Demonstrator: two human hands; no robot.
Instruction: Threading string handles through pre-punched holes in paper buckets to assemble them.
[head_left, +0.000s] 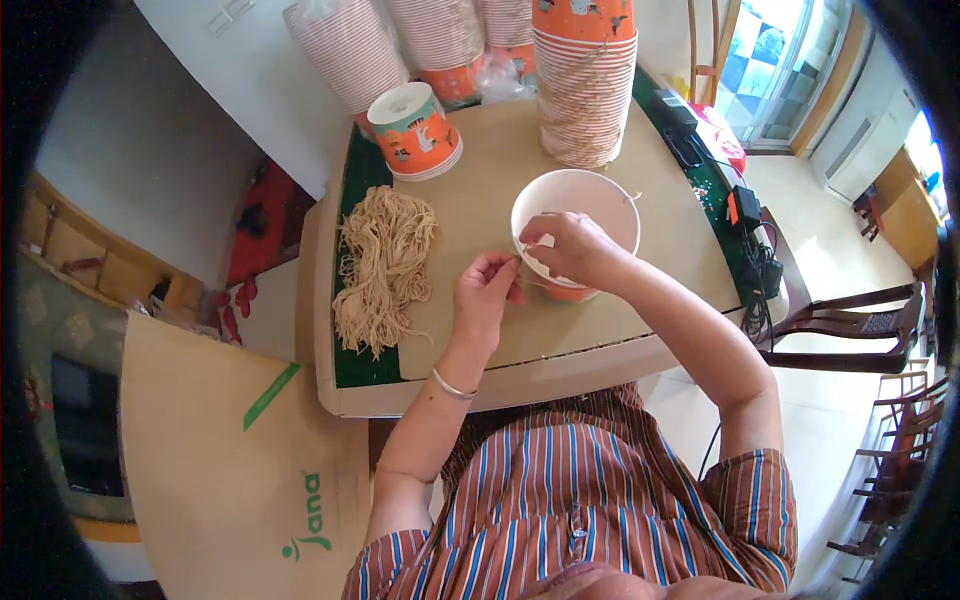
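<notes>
A white-lined paper bucket (622,205) with an orange outside stands upright on the table before me. My right hand (575,250) reaches over its near left rim, fingers curled together inside the opening; what they pinch is hidden. Just outside the same rim, my left hand (488,287) is closed, thumb and forefinger pinching what looks like a thin beige string. A short string end sticks out at the bucket's right rim. Left of my left hand lies a loose bundle of beige strings (385,265).
A tall stack of nested paper buckets (587,95) stands behind the bucket. Upside-down buckets (415,135) sit at the back left, with more stacks (350,50) behind. Black adapters and cables (745,210) line the right table edge. A large cardboard sheet (230,450) leans at the left.
</notes>
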